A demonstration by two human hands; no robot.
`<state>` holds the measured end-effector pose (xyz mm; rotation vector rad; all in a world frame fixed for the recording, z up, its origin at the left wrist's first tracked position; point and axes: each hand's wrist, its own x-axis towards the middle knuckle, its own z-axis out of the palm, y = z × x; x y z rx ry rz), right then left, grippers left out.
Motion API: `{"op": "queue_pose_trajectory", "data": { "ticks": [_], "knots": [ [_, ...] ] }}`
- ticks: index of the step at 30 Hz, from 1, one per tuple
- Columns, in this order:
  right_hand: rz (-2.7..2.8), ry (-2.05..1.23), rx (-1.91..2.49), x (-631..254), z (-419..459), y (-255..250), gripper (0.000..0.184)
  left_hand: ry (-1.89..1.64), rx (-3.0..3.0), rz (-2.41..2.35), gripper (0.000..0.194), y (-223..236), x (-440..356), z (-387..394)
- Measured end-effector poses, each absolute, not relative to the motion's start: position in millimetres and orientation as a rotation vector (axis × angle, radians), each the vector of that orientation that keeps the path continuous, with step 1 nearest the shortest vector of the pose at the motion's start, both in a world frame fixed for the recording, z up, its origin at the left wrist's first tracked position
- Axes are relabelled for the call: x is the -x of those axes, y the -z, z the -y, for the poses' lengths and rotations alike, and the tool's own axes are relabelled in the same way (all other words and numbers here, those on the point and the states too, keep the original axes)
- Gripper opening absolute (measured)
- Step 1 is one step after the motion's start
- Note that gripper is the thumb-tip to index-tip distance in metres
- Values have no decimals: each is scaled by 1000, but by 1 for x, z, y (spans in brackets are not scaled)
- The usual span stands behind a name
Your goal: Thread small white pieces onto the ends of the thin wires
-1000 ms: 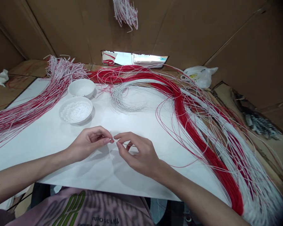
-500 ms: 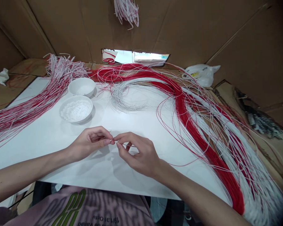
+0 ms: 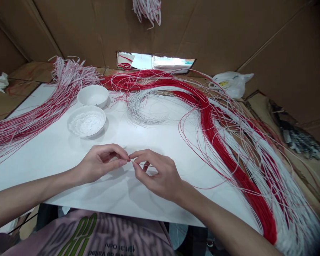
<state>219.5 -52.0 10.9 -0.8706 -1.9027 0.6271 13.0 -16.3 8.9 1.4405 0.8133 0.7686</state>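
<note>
The left hand (image 3: 101, 164) and right hand (image 3: 157, 176) meet at the fingertips, each thumb and finger pressed together on a thin wire (image 3: 135, 162) that runs between them. The grip sits over a white board (image 3: 48, 174). Ahead and left of the grip stand 2 white bowls, the nearer bowl (image 3: 86, 122) holding white bits, the farther bowl (image 3: 92, 96) just behind it. A pale wire coil (image 3: 145, 110) lies straight ahead. A red-and-white wire bundle (image 3: 29, 133) lies far left, and a larger wire bundle (image 3: 224, 153) sweeps along the right.

Strand tip (image 3: 131, 160) between fingers (image 3: 123, 162) too small to tell.
</note>
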Motion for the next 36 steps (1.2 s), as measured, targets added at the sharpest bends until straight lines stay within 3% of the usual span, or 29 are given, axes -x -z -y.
{"op": "queue_pose_trajectory", "data": {
  "ticks": [36],
  "knots": [
    [1966,-688,823,-220,50,-8,11,-877,-1888,-759,14,-7,-9,18]
  ]
}}
